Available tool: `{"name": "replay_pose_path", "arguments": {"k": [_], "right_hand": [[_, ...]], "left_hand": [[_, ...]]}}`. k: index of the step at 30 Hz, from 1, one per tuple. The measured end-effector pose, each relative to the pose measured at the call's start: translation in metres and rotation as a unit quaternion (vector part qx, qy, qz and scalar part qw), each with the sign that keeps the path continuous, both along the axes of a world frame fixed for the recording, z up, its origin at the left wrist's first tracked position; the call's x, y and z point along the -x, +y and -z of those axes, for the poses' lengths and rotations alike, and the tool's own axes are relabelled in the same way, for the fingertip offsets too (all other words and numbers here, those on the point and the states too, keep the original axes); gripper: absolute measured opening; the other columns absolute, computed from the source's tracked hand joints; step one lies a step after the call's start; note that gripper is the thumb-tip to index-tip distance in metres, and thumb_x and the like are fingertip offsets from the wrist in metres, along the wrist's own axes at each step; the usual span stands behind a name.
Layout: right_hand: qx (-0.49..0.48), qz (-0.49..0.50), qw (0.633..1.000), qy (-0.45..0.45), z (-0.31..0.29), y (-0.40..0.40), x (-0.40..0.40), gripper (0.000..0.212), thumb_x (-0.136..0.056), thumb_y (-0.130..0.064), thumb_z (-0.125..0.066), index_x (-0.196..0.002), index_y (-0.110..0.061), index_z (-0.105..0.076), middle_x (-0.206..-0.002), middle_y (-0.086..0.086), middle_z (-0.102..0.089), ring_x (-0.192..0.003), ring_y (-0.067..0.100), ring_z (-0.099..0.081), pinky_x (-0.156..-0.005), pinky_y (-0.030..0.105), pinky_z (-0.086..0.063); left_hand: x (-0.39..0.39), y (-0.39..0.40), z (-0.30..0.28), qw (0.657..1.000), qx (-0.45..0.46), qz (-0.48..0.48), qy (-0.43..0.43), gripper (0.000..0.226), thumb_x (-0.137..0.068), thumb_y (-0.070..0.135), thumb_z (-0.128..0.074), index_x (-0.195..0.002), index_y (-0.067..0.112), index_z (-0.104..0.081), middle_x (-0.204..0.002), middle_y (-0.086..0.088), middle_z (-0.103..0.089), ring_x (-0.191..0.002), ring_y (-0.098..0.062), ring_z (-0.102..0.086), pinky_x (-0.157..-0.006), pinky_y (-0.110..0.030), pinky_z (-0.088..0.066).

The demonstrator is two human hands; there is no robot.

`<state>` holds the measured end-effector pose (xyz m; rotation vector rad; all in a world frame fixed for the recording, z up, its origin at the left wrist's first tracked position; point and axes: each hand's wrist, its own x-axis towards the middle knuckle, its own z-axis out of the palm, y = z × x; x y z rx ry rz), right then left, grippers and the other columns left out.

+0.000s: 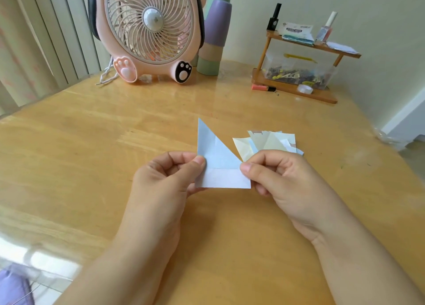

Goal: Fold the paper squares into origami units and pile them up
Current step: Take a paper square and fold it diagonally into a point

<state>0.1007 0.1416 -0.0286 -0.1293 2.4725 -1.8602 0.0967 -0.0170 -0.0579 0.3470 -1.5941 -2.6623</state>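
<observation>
A partly folded light blue paper (216,157) is held just above the wooden table (92,143), its triangular flap pointing up and a white strip along its bottom. My left hand (165,178) pinches its left edge between thumb and fingers. My right hand (280,176) pinches its right corner. Just behind my right hand lies a small pile of folded units (266,143) in pale yellow and blue, partly hidden by my fingers.
A pink fan (149,31) stands at the back of the table with stacked cups (215,40) beside it. A small wooden shelf (299,58) with a clear box, tape and bottles sits at the back right. The table's edge runs along the left.
</observation>
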Motion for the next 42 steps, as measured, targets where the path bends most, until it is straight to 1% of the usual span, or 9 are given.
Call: {"name": "replay_pose_path", "arguments": {"k": [6, 9, 11, 15, 17, 21, 27, 35, 42], "right_hand": [[0.046, -0.001, 0.999, 0.008, -0.003, 0.006, 0.002, 0.032, -0.088, -0.014, -0.058, -0.057, -0.019, -0.066, -0.056, 0.001, -0.058, -0.05, 0.006, -0.044, -0.054, 0.012, -0.038], [0.047, -0.023, 0.997, 0.065, -0.005, 0.012, 0.004, 0.006, -0.082, -0.012, -0.069, -0.078, -0.017, -0.068, -0.066, -0.003, -0.063, -0.056, 0.007, -0.05, -0.056, 0.015, -0.042], [0.03, -0.086, 0.992, 0.09, -0.002, 0.012, 0.003, 0.023, -0.077, -0.007, -0.068, -0.089, -0.026, -0.069, -0.077, -0.006, -0.065, -0.065, 0.009, -0.054, -0.062, 0.017, -0.045], [0.002, -0.131, 0.987, 0.094, 0.001, 0.006, -0.001, 0.019, -0.069, -0.021, -0.071, -0.083, -0.034, -0.073, -0.083, -0.014, -0.069, -0.077, 0.007, -0.06, -0.073, 0.018, -0.048], [0.009, -0.114, 0.989, 0.093, 0.001, 0.005, -0.002, 0.021, -0.068, -0.013, -0.071, -0.078, -0.031, -0.075, -0.079, -0.012, -0.071, -0.076, 0.005, -0.062, -0.072, 0.016, -0.048], [0.056, -0.075, 0.989, 0.117, -0.003, 0.003, -0.003, 0.021, -0.07, -0.007, -0.076, -0.079, -0.027, -0.077, -0.075, -0.008, -0.072, -0.072, 0.002, -0.064, -0.067, 0.012, -0.048], [0.078, -0.068, 0.987, 0.119, -0.003, 0.002, -0.002, 0.019, -0.065, -0.02, -0.074, -0.083, -0.024, -0.076, -0.083, -0.003, -0.075, -0.082, 0.012, -0.07, -0.076, 0.019, -0.052], [0.132, -0.057, 0.984, 0.101, -0.006, -0.005, -0.003, 0.01, -0.066, -0.009, -0.077, -0.071, -0.017, -0.075, -0.071, 0.003, -0.072, -0.067, 0.012, -0.067, -0.065, 0.018, -0.052], [0.189, -0.007, 0.98, 0.055, -0.003, -0.008, -0.003, 0.02, -0.064, -0.01, -0.072, -0.076, -0.023, -0.064, -0.068, 0.002, -0.066, -0.065, 0.017, -0.066, -0.062, 0.019, -0.05]], "left_hand": [[0.003, -0.004, 0.0, 0.999, -0.036, -0.012, 0.0, 0.018, -0.076, 0.005, -0.068, -0.06, 0.013, -0.067, -0.059, -0.004, -0.062, -0.051, -0.011, -0.059, -0.046, -0.019, -0.05], [0.005, -0.007, 0.0, 0.998, -0.06, -0.012, -0.006, 0.02, -0.076, 0.004, -0.067, -0.058, 0.014, -0.067, -0.06, -0.002, -0.064, -0.05, -0.008, -0.059, -0.045, -0.016, -0.047], [0.004, -0.006, -0.001, 0.998, -0.062, 0.002, -0.007, 0.015, -0.074, 0.005, -0.067, -0.061, 0.012, -0.066, -0.06, -0.002, -0.065, -0.049, -0.008, -0.058, -0.044, -0.016, -0.047], [0.002, -0.004, -0.004, 0.997, -0.064, 0.034, 0.003, 0.005, -0.062, 0.01, -0.068, -0.058, 0.012, -0.067, -0.059, -0.003, -0.064, -0.048, -0.008, -0.058, -0.043, -0.015, -0.047], [0.002, -0.004, -0.003, 0.997, -0.07, 0.037, 0.013, 0.002, -0.064, 0.011, -0.068, -0.064, 0.013, -0.068, -0.063, -0.004, -0.064, -0.051, -0.009, -0.06, -0.046, -0.017, -0.049], [0.0, -0.004, -0.002, 0.995, 0.012, 0.007, 0.098, 0.024, -0.079, 0.005, -0.068, -0.096, 0.021, -0.065, -0.067, -0.004, -0.061, -0.058, -0.014, -0.062, -0.056, -0.022, -0.053], [-0.008, 0.0, -0.004, 0.953, 0.13, 0.093, 0.257, 0.022, -0.066, 0.014, -0.073, -0.088, 0.019, -0.072, -0.086, -0.005, -0.07, -0.084, -0.013, -0.068, -0.073, -0.018, -0.051], [-0.012, 0.004, -0.011, 0.973, 0.058, 0.071, 0.213, 0.013, -0.058, 0.01, -0.074, -0.067, 0.002, -0.07, -0.071, -0.011, -0.072, -0.066, -0.013, -0.069, -0.061, -0.014, -0.05], [-0.013, 0.005, -0.011, 0.976, 0.081, 0.088, 0.18, 0.013, -0.059, 0.01, -0.079, -0.066, 0.008, -0.07, -0.071, -0.007, -0.073, -0.068, -0.014, -0.07, -0.064, -0.017, -0.053]]}}
